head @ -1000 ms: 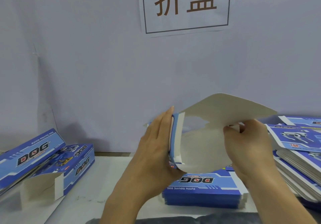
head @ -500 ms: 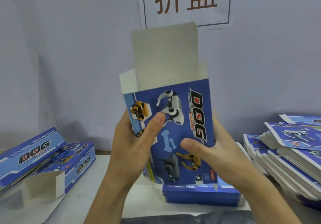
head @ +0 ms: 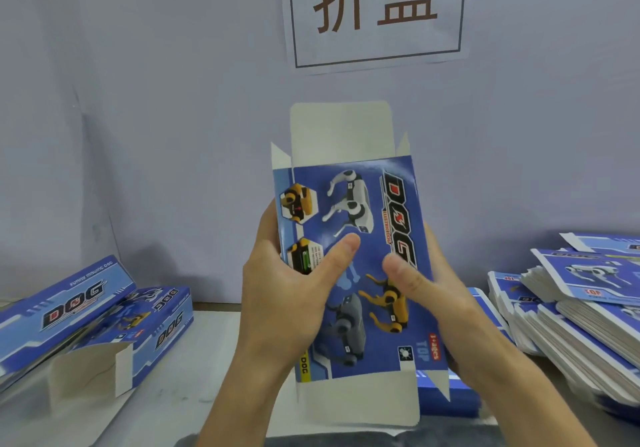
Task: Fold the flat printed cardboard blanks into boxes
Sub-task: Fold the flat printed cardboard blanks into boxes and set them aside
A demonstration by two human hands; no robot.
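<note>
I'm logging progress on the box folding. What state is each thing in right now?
Held box: upright, opened into a sleeve, both end flaps unfolded.
Left hand: grips box's left edge.
Right hand: grips box's right edge.
Boxes at left: folded, lying down; front one's end flap open.
Blank stack: flat, unfolded.

Reads "折盒" on the wall sign point(head: 377, 13); "DOG" and "TOP" on the held box point(head: 349, 266); "FUNNY MOVING DOG" on the leftmost box point(head: 65, 301).

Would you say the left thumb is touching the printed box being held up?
Touching: the head view shows the left hand's thumb pressed flat on the box.
</note>
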